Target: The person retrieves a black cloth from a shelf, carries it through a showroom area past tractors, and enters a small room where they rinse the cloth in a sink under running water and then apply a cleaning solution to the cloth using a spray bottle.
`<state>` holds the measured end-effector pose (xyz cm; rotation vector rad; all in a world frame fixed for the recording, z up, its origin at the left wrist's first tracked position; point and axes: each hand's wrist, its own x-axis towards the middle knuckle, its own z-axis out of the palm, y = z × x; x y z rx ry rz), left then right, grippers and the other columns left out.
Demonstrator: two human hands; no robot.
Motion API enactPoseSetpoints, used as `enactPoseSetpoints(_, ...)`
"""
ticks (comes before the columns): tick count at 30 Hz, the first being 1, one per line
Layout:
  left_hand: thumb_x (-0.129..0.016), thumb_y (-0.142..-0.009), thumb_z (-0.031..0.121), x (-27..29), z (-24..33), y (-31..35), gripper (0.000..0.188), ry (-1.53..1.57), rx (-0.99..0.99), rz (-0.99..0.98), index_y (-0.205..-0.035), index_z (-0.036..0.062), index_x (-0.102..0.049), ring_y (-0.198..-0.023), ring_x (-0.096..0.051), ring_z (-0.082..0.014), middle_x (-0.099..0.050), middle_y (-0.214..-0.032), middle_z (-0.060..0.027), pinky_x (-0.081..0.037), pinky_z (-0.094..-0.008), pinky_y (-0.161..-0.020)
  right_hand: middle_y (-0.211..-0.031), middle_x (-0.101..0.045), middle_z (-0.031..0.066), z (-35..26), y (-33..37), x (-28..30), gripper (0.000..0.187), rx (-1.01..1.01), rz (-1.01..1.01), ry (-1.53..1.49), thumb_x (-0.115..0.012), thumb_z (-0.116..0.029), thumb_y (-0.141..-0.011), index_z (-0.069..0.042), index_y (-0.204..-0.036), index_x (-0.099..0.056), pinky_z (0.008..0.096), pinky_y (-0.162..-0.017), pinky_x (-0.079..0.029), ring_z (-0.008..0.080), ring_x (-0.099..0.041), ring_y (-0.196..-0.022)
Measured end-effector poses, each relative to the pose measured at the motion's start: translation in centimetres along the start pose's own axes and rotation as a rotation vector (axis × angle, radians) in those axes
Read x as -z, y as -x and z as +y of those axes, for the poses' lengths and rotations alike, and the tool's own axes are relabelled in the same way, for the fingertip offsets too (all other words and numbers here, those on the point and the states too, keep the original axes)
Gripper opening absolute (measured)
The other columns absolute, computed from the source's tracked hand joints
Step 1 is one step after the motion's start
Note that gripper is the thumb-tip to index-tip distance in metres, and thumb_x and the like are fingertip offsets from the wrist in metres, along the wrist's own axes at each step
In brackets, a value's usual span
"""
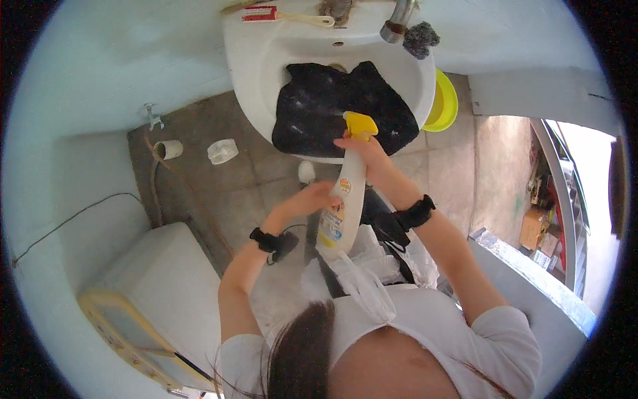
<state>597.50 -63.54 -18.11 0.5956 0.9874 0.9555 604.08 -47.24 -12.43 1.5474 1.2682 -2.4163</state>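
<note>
My right hand (367, 151) grips a white spray bottle (354, 178) by its neck, just under the yellow spray head (361, 124). The bottle tilts over the front rim of a white washbasin (249, 86), with its nozzle toward a black cloth (312, 103). Several whitish spots show on the cloth, which covers much of the bowl and hangs over the front rim. Against the left side of the bottle's body, my left hand (312, 199) holds it with bent fingers, partly blurred.
A red and white brush (286, 16) lies on the basin's back ledge, near a metal tap (397, 23) and a dark scouring pad (421, 40). Below the basin's right side sits a yellow basin (446, 103). A white appliance (156, 279) stands at left, a low wall (531, 286) at right.
</note>
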Motion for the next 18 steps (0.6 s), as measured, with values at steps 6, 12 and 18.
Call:
enactPoseSetpoints(6, -0.049, -0.087, 0.014, -1.6, 0.4, 1.7, 0.037, 0.121, 0.008, -0.02, -0.121, 0.0035, -0.042, -0.084, -0.055, -0.0116, -0.059, -0.094, -0.0031, -0.044, -0.0286, -0.077, -0.076, -0.051, -0.0028, 1.2, 1.6, 0.1, 0.026, -0.046, 0.049, -0.101, -0.069, -0.016, -0.068, -0.011, -0.089, -0.053, 0.0245, -0.061, -0.039, 0.0088, -0.049, -0.07)
enactPoseSetpoints(12, -0.049, -0.086, 0.01, -2.6, 1.0, 1.3, 0.034, 0.08, 0.054, -0.04, -0.12, 0.004, -0.044, -0.082, -0.056, -0.0128, -0.06, -0.093, -0.0046, -0.046, -0.0273, -0.075, -0.088, -0.057, -0.0005, 1.7, 3.3, 0.9, 0.027, 0.122, 0.231, -0.097, -0.065, -0.012, -0.072, -0.01, -0.097, -0.053, 0.0252, -0.069, -0.043, 0.0097, -0.052, -0.077)
enactPoseSetpoints(18, -0.055, -0.083, 0.012, -1.5, 0.1, -1.4, 0.044, 0.15, -0.033, -0.112, -0.125, 0.0078, -0.041, -0.089, -0.057, -0.0144, -0.06, -0.099, -0.0065, -0.047, -0.0293, -0.078, -0.083, -0.056, 0.0004, 0.9, 1.7, 3.6, 0.027, 0.112, 0.146, 0.024, -0.062, -0.019, -0.074, -0.009, -0.097, -0.053, 0.0273, -0.064, -0.042, 0.0137, -0.054, -0.075)
